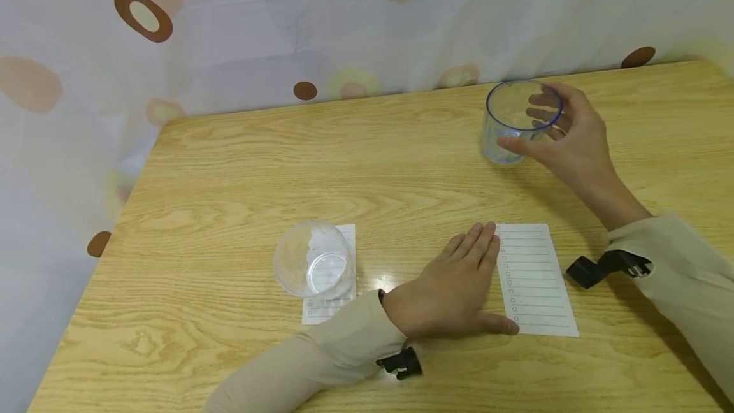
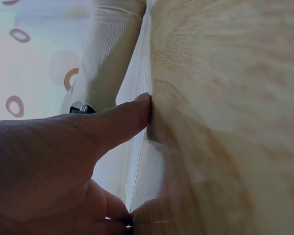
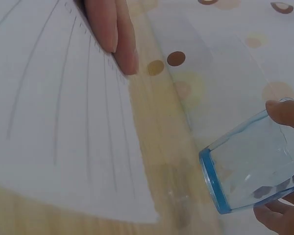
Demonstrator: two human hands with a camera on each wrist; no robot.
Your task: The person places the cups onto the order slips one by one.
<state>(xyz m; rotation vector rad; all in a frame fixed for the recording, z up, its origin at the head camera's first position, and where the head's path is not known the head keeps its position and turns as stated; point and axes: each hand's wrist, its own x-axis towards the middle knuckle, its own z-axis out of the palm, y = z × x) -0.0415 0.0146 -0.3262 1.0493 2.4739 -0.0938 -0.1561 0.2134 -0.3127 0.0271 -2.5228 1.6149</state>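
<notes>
My right hand grips a clear drinking glass with a blue rim, thumb on the near side and fingers round the far side. The glass is over the back right part of the table, beyond a lined checklist sheet. In the right wrist view, the thumb and fingers hold the glass near one end, its blue-tinted base toward the table. My left hand lies palm down with straight fingers, fingertips and thumb tip at that sheet's left edge.
A second clear glass stands on another lined sheet to the left. Black wrist devices sit at both sleeves. Behind the wooden table hangs a patterned cloth.
</notes>
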